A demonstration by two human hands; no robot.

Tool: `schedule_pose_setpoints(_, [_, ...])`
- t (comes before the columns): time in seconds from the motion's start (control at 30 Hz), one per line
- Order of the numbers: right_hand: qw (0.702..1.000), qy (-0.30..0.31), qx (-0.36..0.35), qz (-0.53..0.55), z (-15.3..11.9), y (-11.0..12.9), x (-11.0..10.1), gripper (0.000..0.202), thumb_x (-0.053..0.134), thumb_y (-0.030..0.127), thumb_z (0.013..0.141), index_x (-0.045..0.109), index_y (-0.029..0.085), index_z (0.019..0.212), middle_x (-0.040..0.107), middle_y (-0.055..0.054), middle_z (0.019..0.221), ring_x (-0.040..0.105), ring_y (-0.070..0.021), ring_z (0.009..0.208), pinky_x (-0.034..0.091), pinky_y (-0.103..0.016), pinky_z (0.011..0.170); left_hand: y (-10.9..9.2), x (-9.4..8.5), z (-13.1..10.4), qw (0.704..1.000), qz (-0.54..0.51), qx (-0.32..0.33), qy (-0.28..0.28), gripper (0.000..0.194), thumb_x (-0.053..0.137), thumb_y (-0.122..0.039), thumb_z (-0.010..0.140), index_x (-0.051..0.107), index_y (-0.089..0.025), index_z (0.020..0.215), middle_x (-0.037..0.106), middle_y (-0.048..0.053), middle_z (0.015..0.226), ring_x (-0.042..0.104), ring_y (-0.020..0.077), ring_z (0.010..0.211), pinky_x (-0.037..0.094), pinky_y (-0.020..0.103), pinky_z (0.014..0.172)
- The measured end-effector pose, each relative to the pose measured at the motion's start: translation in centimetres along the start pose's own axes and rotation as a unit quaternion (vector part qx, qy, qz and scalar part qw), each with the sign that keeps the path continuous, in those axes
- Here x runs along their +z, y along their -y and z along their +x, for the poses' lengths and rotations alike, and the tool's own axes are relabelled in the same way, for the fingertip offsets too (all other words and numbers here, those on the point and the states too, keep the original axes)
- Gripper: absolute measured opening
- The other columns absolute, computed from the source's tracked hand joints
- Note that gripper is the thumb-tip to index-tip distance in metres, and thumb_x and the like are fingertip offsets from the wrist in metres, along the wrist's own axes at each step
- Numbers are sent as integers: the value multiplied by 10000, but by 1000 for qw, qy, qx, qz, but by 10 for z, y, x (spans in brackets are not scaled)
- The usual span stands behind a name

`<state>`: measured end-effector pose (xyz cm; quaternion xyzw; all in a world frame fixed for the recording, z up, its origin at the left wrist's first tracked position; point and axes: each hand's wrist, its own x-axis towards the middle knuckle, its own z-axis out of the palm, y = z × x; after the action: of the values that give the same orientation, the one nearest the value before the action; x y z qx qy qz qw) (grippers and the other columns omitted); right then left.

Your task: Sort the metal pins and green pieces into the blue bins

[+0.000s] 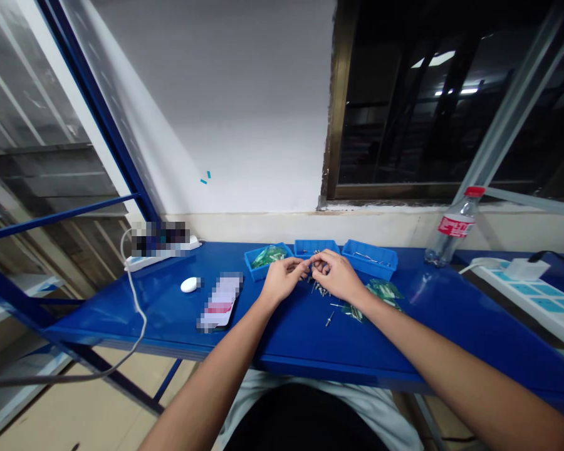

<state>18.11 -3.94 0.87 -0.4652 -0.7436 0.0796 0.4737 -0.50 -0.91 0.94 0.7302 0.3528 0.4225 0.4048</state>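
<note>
My left hand (282, 280) and my right hand (337, 273) meet fingertip to fingertip in front of the blue bins. Both have their fingers closed in a pinch; whatever is between them is too small to make out. Under and beside my right hand lies a loose pile of small metal pieces that look like pop rivets (320, 289). One single rivet (329, 319) rests apart, closer to me. Green-tinted clear plastic bags (384, 290) with metal pieces lie right of the pile, partly behind my right forearm.
Along the wall stand a left blue bin (257, 272) holding a green bag, a middle blue bin (316, 245) and a right blue bin (370, 259) with thin metal pieces. A phone (222, 302), white oval object (189, 285), bottle (455, 227) and power strips (529, 291) share the blue table (301, 357).
</note>
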Motion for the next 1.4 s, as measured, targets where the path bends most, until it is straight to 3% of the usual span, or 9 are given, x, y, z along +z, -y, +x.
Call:
schedule_pose_setpoints(0.13, [999, 5, -24, 26, 0, -3, 0, 175, 640, 86, 809, 708, 207, 915, 676, -17, 885, 625, -158, 773, 507, -283, 721, -4, -1, -1, 999, 13, -13, 27, 431, 652, -529, 903, 777, -125, 984, 786, 96, 832, 748, 216, 757, 597, 289, 718])
schedule_pose_setpoints(0.3, [998, 19, -44, 26, 1, -3, -3, 196, 619, 80, 849, 728, 218, 938, 705, -24, 926, 651, -168, 819, 516, -288, 743, -4, 0, 0, 999, -15, -19, 23, 393, 727, -478, 859, 775, -118, 1008, 792, 102, 872, 754, 216, 788, 602, 280, 741])
schedule_pose_setpoints(0.53, [999, 7, -34, -7, 0, -1, -5, 150, 673, 69, 800, 715, 206, 844, 677, -10, 816, 616, -159, 728, 496, -282, 687, -1, -1, 0, 999, -14, -27, 31, 407, 755, -487, 831, 780, -118, 1002, 793, 98, 864, 746, 200, 740, 598, 275, 726])
schedule_pose_setpoints(0.63, [999, 20, -28, 9, -1, -2, -1, 171, 656, 71, 799, 716, 205, 887, 687, -18, 855, 629, -156, 731, 517, -283, 685, 1, -1, 1, 999, -4, -19, 30, 331, 762, -415, 832, 776, -132, 1004, 795, 86, 863, 751, 203, 758, 601, 277, 729])
schedule_pose_setpoints(0.77, [997, 37, 14, 66, -2, -1, 3, 139, 643, 148, 842, 716, 207, 945, 726, -38, 933, 690, -167, 788, 568, -287, 695, 7, -2, 3, 1000, 5, -1, 4, 189, 751, -234, 818, 758, -153, 988, 797, 80, 939, 762, 205, 846, 608, 294, 805])
schedule_pose_setpoints(0.9, [990, 29, 82, 111, -3, -1, 4, 100, 671, 284, 872, 699, 197, 913, 737, -37, 860, 711, -178, 754, 597, -311, 709, 12, -1, 5, 999, 31, 19, -17, 140, 751, -166, 795, 742, -155, 935, 785, 71, 900, 755, 190, 829, 608, 294, 811])
schedule_pose_setpoints(1.13, [983, 17, 75, 164, -3, -9, 5, 177, 715, 298, 835, 666, 197, 971, 730, -54, 939, 708, -194, 868, 596, -331, 766, 12, 1, 9, 994, -102, 29, -10, 253, 798, -180, 771, 688, -118, 990, 771, 123, 1000, 740, 191, 928, 588, 371, 941])
schedule_pose_setpoints(1.3, [994, -18, 25, 103, 1, -12, 1, 178, 682, 286, 870, 647, 208, 1027, 720, -48, 970, 679, -187, 831, 558, -327, 757, 7, -1, 9, 990, -140, 23, -10, 334, 809, -255, 788, 662, -121, 1057, 750, 150, 1116, 740, 224, 1001, 570, 393, 965])
schedule_pose_setpoints(1.4, [997, -74, 13, 8, 8, -20, -8, 128, 669, 264, 883, 658, 212, 999, 721, -52, 959, 648, -205, 817, 525, -352, 774, 9, -3, 10, 991, -126, 28, -46, 304, 747, -257, 836, 650, -136, 1098, 730, 140, 1176, 742, 219, 997, 579, 360, 925])
